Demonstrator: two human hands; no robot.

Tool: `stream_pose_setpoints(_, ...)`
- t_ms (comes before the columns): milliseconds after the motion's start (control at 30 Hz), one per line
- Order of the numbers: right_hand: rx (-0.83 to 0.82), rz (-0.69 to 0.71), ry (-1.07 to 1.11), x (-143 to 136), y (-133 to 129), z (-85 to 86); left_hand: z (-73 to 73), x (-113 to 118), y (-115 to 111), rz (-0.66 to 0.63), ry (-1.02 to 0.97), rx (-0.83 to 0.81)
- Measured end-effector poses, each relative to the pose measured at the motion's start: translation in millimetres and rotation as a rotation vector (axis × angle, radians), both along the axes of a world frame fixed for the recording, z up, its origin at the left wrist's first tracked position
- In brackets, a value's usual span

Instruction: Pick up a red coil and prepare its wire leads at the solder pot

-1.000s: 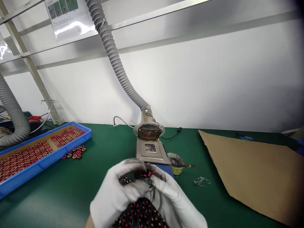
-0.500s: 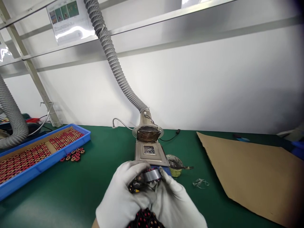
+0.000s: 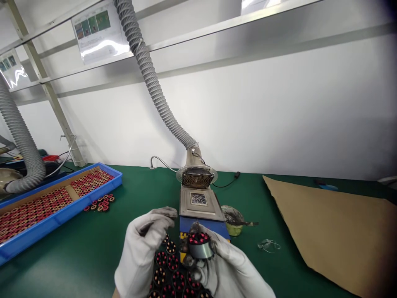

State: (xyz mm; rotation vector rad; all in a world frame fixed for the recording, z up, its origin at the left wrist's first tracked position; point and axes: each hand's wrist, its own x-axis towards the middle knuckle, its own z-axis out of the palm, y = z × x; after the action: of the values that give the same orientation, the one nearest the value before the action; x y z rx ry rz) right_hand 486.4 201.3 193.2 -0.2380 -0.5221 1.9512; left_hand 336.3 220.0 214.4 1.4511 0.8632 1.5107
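the right hand, in a white glove smudged grey at the fingertips, pinches a small round motor part between thumb and fingers, holding it upright with its red coils facing up just in front of the blue-fronted solder pot, likely so the wire ends can be seen and kept clear of the glove. the left hand, also gloved, is lifted beside it with the fingers loosely curled and nothing visibly in them, apart from the part; it hovers over a dark cluster of the same red-coiled parts lying on the green surface directly below both hands, close enough to pick from. a grey ribbed hose drops to a fan hood right behind the pot, placed there presumably to draw off fumes. a small dirty cup sits just right of the pot. farther left, a blue tray holds rows of the red parts, with a few loose ones beside it. a sheet of cardboard lies to the right.
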Motion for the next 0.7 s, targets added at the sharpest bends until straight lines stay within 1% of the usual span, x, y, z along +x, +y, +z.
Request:
stream_pose_setpoints(67, 0.017, -0.003, 0.002, 1.3, -0.3, 2.0, 7.0, 0.5, -1.9, -0.074, 0.150, -0.122)
stream_pose_setpoints(100, 0.034, -0.004, -0.005, 1.5, -0.3, 2.5, 9.6, 2.1, -2.9, -0.114, 0.190, -0.156)
stream_pose_setpoints(167, 0.074, -0.018, -0.051, 2.0, -0.2, 1.8, 11.8, 6.4, -4.6, -0.151, 0.184, -0.132)
stream_pose_setpoints(233, 0.100, -0.040, -0.113, 3.1, 0.0, -1.3, 9.9, 9.4, -5.9, -0.156, 0.144, -0.036)
stream_pose_setpoints(333, 0.148, -0.077, -0.217, 6.4, 0.6, -9.0, 4.5, 7.1, -6.9, -0.129, 0.054, 0.029)
stream_pose_setpoints(400, 0.194, -0.110, -0.292, 9.1, 1.2, -14.5, 2.9, 2.1, -7.1, -0.062, -0.084, 0.036)
stream_pose_setpoints(433, 0.222, -0.135, -0.331, 10.3, 1.9, -17.1, 3.2, -0.3, -7.0, -0.014, -0.131, 0.024)
stream_pose_setpoints(467, 0.248, -0.160, -0.364, 11.3, 3.1, -19.3, 4.2, -1.9, -6.9, 0.026, -0.135, -0.004)
stream_pose_setpoints(500, 0.270, -0.184, -0.392, 12.2, 4.9, -21.3, 5.8, -2.4, -6.8, 0.039, -0.091, -0.046)
stream_pose_setpoints(533, 0.289, -0.204, -0.415, 13.0, 7.4, -22.8, 7.6, -1.6, -7.0, 0.019, -0.015, -0.092)
stream_pose_setpoints(600, 0.318, -0.232, -0.448, 14.2, 14.5, -24.2, 10.3, 3.0, -7.9, -0.081, 0.125, -0.132)
stream_pose_setpoints(633, 0.325, -0.236, -0.456, 14.6, 18.6, -24.0, 10.8, 5.8, -8.8, -0.118, 0.156, -0.108)
stream_pose_setpoints(667, 0.337, -0.239, -0.467, 14.8, 22.4, -23.3, 10.5, 8.1, -10.0, -0.126, 0.163, -0.052)
stream_pose_setpoints(700, 0.358, -0.259, -0.487, 14.6, 25.5, -22.1, 9.7, 9.5, -11.3, -0.107, 0.161, 0.019)
